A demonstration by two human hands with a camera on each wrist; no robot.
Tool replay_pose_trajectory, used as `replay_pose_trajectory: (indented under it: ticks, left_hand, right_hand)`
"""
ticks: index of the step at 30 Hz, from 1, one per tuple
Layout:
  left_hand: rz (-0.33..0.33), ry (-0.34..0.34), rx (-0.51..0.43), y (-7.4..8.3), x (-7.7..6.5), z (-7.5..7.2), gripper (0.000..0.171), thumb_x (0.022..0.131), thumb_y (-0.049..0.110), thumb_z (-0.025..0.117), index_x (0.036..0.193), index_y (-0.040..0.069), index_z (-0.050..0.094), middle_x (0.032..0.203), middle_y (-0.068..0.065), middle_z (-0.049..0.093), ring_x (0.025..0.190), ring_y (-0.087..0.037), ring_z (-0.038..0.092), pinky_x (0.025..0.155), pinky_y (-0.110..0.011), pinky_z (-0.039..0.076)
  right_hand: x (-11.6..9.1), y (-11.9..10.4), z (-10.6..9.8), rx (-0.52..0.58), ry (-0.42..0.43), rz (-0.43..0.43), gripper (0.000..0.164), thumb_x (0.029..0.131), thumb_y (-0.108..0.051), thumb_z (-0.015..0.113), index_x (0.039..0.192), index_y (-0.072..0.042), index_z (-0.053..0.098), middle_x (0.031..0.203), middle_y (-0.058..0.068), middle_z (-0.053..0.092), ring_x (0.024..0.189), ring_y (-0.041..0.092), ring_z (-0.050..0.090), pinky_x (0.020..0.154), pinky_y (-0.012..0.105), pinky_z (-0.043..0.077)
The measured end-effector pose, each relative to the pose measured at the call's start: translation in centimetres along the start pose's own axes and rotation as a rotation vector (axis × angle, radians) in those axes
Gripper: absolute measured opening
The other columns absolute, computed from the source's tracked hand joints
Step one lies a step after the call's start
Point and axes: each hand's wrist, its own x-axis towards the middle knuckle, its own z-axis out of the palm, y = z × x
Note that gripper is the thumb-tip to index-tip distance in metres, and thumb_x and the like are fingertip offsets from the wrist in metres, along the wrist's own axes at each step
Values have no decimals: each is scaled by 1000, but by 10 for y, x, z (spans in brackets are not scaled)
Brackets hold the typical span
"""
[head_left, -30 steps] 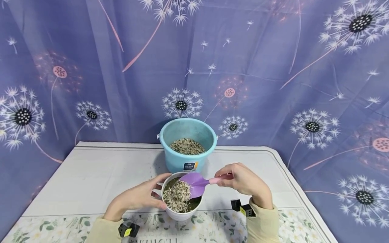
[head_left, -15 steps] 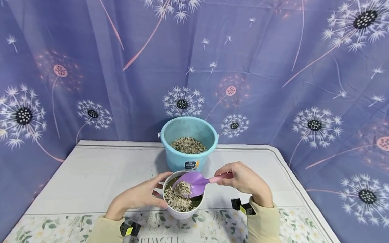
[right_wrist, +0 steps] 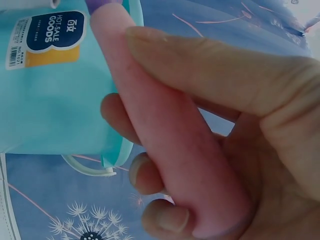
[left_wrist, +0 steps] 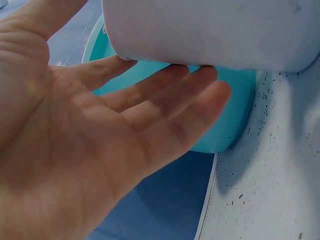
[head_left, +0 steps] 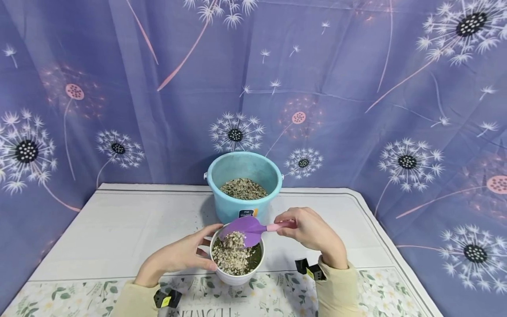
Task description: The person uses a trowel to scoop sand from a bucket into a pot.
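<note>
A white plant pot [head_left: 234, 279] stands at the near middle of the table, partly filled with dark soil and a pale grainy mix [head_left: 233, 259]. My left hand [head_left: 183, 255] steadies its left side, thumb at the near wall and fingers round the far side; in the left wrist view the fingertips [left_wrist: 200, 75] touch the white wall. My right hand [head_left: 310, 231] grips the pink handle [right_wrist: 165, 125] of a small trowel, thumb along the top and fingers curled underneath. Its purple blade [head_left: 247, 229] lies tilted over the pot's far rim, with some pale mix at its near edge.
Just behind the pot stands a light blue bucket [head_left: 233, 211], holding more grainy mix [head_left: 243, 188]. A floral cloth strip [head_left: 214, 293] covers the table's near part. Dark specks dot the white tabletop [left_wrist: 265, 190], and a purple dandelion curtain [head_left: 178, 123] hangs behind.
The trowel blade has shifted left and toward the pot's far rim, with the right hand following. Mix has slid off it onto the soil. The left hand stays on the pot.
</note>
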Motion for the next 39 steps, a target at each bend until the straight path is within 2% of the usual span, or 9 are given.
replay_pose_trajectory:
  ticks: [7, 13, 18, 25, 29, 33, 39]
  left_hand:
    - [-23, -1, -10, 1, -2, 1, 103, 82, 26, 81, 156, 7, 12, 149, -29, 31, 109, -31, 59, 88, -36, 53]
    - [-22, 1, -11, 1, -4, 1, 103, 82, 26, 80, 156, 8, 12, 149, -30, 30, 109, -31, 59, 88, -34, 53]
    - [-11, 2, -9, -1, -4, 2, 101, 82, 25, 80, 156, 8, 13, 148, -30, 31, 108, -31, 59, 89, -34, 53]
    - [3, 6, 10, 1, -4, 1, 102, 82, 25, 80, 156, 5, 13, 151, -30, 26, 108, -31, 60, 90, -38, 53]
    - [1, 1, -5, 2, -4, 1, 101, 82, 24, 80, 156, 5, 13, 150, -30, 29, 108, -31, 60, 89, -36, 53]
    - [3, -11, -40, 2, -3, 2, 101, 83, 22, 80, 156, 4, 12, 147, -31, 32, 108, -32, 60, 88, -34, 54]
    - [0, -6, -24, 2, -3, 2, 101, 82, 23, 80, 156, 5, 12, 146, -31, 33, 106, -31, 61, 88, -34, 54]
  right_hand:
    - [3, 0, 2, -3, -5, 1, 19, 85, -23, 77, 103, -18, 75, 93, -12, 71, 82, 4, 64, 79, 32, 54]
    - [5, 0, 4, -14, 16, 1, 18, 84, -20, 77, 101, -20, 75, 88, -15, 70, 76, 1, 62, 73, 29, 53]
    - [5, -2, 3, -83, 77, 18, 20, 80, -17, 81, 99, -20, 76, 81, -18, 64, 73, 1, 57, 70, 28, 49]
    - [2, -5, 0, -171, 187, -46, 26, 76, -15, 84, 100, -18, 75, 82, -14, 63, 75, 6, 53, 70, 31, 48]
    - [0, -7, -1, -213, 245, -65, 27, 73, -12, 85, 96, -20, 75, 83, -13, 62, 77, 7, 53, 71, 31, 48]
    - [-2, -8, -1, -236, 278, -67, 28, 71, -10, 86, 94, -22, 75, 83, -14, 61, 79, 8, 53, 69, 31, 48]
    - [-1, -7, -2, -247, 316, -95, 29, 70, -7, 86, 91, -22, 74, 84, -12, 62, 80, 9, 52, 68, 31, 47]
